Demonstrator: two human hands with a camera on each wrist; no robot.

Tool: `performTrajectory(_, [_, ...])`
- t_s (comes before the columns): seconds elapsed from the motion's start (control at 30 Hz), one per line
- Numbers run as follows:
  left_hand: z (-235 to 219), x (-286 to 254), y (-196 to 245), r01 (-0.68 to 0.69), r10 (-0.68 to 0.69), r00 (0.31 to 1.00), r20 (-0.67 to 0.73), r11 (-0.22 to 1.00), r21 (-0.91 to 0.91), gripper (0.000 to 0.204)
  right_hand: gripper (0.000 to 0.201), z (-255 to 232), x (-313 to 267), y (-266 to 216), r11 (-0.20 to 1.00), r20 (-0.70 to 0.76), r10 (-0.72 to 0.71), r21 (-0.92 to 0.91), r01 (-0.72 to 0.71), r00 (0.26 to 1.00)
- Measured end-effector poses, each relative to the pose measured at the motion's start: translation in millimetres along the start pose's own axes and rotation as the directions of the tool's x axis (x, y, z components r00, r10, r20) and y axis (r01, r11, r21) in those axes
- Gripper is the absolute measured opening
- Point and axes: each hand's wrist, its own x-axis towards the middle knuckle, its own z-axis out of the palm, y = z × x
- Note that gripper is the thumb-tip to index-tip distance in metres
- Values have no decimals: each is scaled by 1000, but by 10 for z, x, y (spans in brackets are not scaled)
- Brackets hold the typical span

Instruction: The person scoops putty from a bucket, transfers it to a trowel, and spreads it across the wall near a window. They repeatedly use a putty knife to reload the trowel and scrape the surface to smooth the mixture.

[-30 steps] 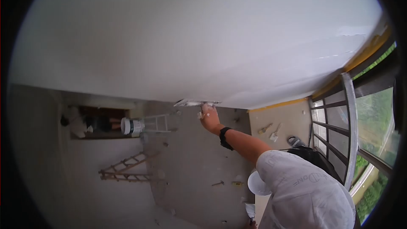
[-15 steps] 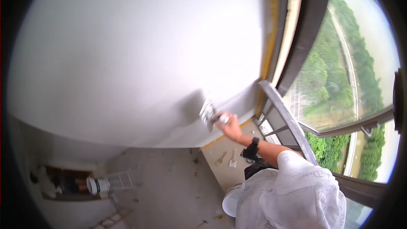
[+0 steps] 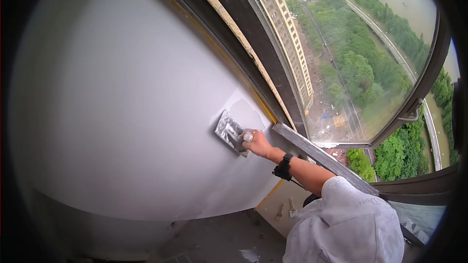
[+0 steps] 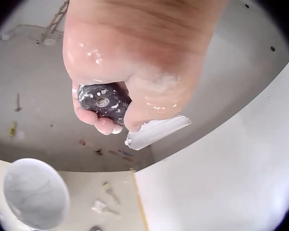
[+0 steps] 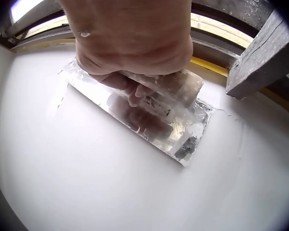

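My right hand [image 3: 258,143] grips the handle of a plastering trowel [image 5: 111,103], whose shiny blade is smeared with white putty. That blade lies close against the white wall [image 3: 136,117], tilted, near the window corner. Just beyond it, a wet-looking putty patch [image 3: 248,112] shows on the wall. In the left wrist view, my left hand [image 4: 135,57] holds a putty knife [image 4: 103,102] with a dark, putty-spotted handle; its white-coated blade [image 4: 159,132] shows past the thumb. The head view has only that blade, low at the bottom edge.
A metal rail [image 3: 326,158] meets the wall beside the open window. Yellow edging [image 3: 229,61] follows the window frame. A white bucket [image 4: 62,197] stands below, with brushes [image 4: 98,207] near it. Farther off, a ladder [image 4: 55,19] stands on the floor.
My right hand has brought the trowel from the wall's lower part up to the window corner and laid it against the wall. The head view has turned towards the window.
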Motion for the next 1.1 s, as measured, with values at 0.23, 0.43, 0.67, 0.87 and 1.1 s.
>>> performTrajectory(0.23, [51,573,151,-120,102,993,67,909,398,23,22,-67,-165,-481,985,125,-168,51,163,978])
performTrajectory(0.43, [143,480,96,36,-48,999,20,912,409,36,33,-646,223,-728,996,-307,-55,-90,29,950])
performTrajectory(0.67, [425,1212,382,-47,-13,993,116,864,500,34,33,-483,458,-440,917,-400,-348,-334,219,848])
performTrajectory(0.87, [552,1878,774,-101,14,988,155,815,571,33,35,-396,540,-458,909,-452,-327,-391,145,830])
performTrajectory(1.1, [378,2216,872,-113,10,986,167,774,623,31,24,-82,441,-757,942,-375,-283,-281,183,883])
